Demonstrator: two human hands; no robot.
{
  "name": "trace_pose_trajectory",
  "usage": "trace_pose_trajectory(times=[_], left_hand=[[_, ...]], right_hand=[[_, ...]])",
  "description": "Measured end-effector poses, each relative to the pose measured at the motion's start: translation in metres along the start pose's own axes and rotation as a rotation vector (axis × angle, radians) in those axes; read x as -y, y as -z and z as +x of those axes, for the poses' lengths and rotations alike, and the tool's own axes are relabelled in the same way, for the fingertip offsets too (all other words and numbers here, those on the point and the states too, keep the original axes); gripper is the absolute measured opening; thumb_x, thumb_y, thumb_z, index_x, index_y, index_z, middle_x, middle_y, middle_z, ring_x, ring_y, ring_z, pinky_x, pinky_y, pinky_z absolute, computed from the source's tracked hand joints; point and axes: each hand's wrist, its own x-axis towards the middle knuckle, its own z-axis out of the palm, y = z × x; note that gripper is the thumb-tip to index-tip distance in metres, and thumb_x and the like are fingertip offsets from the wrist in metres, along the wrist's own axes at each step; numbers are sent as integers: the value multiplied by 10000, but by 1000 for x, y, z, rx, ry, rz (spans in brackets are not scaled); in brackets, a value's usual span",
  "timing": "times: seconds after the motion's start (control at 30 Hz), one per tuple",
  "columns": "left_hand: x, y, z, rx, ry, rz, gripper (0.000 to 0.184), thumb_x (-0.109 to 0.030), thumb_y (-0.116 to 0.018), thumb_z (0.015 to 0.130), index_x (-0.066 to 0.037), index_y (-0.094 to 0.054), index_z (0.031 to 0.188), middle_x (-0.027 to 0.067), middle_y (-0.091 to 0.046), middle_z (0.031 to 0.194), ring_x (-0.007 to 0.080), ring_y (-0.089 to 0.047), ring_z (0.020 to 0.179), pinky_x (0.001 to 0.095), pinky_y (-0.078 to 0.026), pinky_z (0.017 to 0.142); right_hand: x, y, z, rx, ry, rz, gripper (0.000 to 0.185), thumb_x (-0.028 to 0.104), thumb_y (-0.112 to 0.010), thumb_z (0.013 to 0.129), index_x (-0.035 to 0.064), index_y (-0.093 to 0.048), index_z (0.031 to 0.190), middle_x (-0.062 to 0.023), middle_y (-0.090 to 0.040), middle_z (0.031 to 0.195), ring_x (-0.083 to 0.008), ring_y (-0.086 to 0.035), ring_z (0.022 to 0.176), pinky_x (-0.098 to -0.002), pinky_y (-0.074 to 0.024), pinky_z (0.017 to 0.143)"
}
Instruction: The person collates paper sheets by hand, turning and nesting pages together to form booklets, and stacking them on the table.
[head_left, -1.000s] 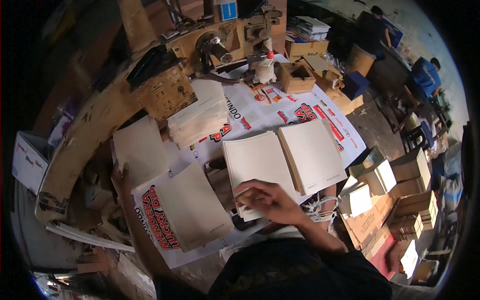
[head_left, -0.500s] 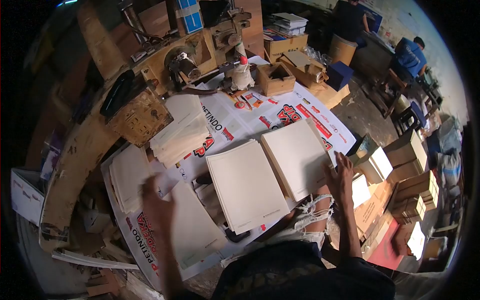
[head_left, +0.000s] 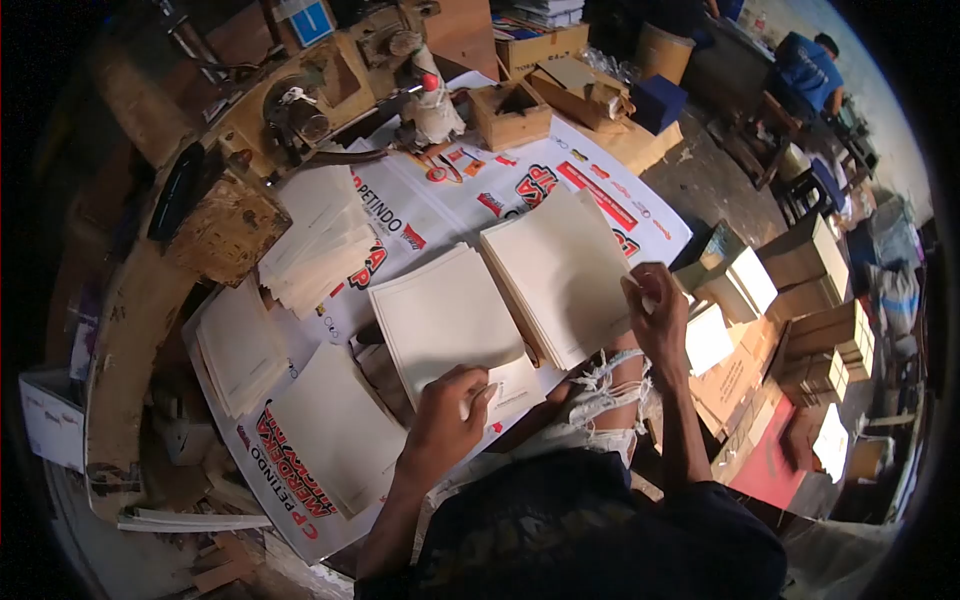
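My left hand [head_left: 450,410] is over the lower part of the middle stack of cream paper sheets [head_left: 445,315], its fingers curled in towards the thumb. I cannot make out whether a sheet is between them. At the right edge of the right-hand paper stack [head_left: 560,270], my right hand [head_left: 657,310] has bent fingers with the tips close together. Anything in that pinch is too small to tell. To the left of my left hand lies another paper stack [head_left: 335,430].
Two more paper piles, one fanned [head_left: 315,240] and one at the far left [head_left: 240,345], lie on the printed banner [head_left: 470,205]. Behind them stand a worn machine [head_left: 310,100] and a small wooden box [head_left: 510,115]. Bundled stacks [head_left: 800,260] are at right. A person [head_left: 805,75] sits beyond.
My left hand has moved right, from beside the left stacks to the middle stack, and its fingers have curled. My right hand's fingers have bent inward. The whole view has shifted slightly.
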Motion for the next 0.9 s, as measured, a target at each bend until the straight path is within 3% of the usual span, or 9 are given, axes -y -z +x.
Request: trace_pose_trajectory(times=[0.13,0.27,0.33,0.47,0.57,0.67,0.73,0.8,0.9], left_hand=[[0,5,-26,-133,210,-367,157,-101,-627,921,49,-579,909,86,-630,847,97,-638,879,248,-514,780],[-1,40,-61,-249,287,-445,196,-131,-713,853,8,-605,939,135,-642,939,157,-640,917,291,-513,788],[0,59,-74,-196,-46,-51,437,-201,-832,709,-24,-586,1025,153,-589,1087,259,-583,1058,389,-475,894],[-4,59,-96,-161,270,412,735,-227,-881,577,-55,-487,1172,142,-486,1178,345,-457,1140,461,-375,1010],[28,60,-108,-201,193,296,663,-239,-871,594,-37,-533,1128,137,-531,1176,332,-542,1065,452,-459,907],[39,70,-120,-184,149,214,448,-158,-819,683,1,-587,1031,137,-594,1061,301,-576,1005,413,-469,880],[43,75,-130,-211,115,210,358,-106,-794,720,30,-615,998,154,-632,994,300,-610,923,382,-489,839],[41,82,-142,-283,604,-56,236,-81,-746,783,64,-665,951,144,-692,881,193,-633,764,322,-517,699],[44,74,-150,-475,512,-69,232,-110,-755,791,73,-685,915,108,-698,796,110,-599,680,273,-492,597]], right_hand=[[10,20,0,207,-207,303,308,96,-557,955,10,-544,1250,-147,-677,1070,-201,-618,998,-307,-445,894],[10,14,-12,102,-143,368,399,120,-565,964,46,-498,1350,-139,-621,1170,-163,-550,1110,-296,-399,988],[15,2,-24,114,-163,394,391,109,-562,963,46,-502,1344,-131,-614,1184,-163,-548,1114,-299,-401,988],[17,-30,-50,209,-45,376,409,42,-557,944,59,-486,1346,-94,-614,1123,-141,-570,1039,-283,-430,931],[21,-54,-68,299,-30,390,434,40,-545,942,73,-442,1363,-93,-616,1094,-147,-587,977,-273,-453,882],[57,-52,-73,433,-344,494,365,148,-519,984,39,-456,1327,-151,-610,1116,-206,-563,1077,-308,-445,920],[46,-65,-73,427,-199,469,395,179,-536,979,2,-453,1322,-180,-604,1147,-232,-568,1088,-335,-457,917],[55,-68,-70,455,-246,482,419,188,-554,970,-8,-448,1326,-191,-598,1167,-241,-578,1077,-343,-461,915],[58,-75,-69,510,-194,362,435,263,-618,943,-1,-506,1271,-118,-608,1085,-194,-570,915,-334,-489,763]])
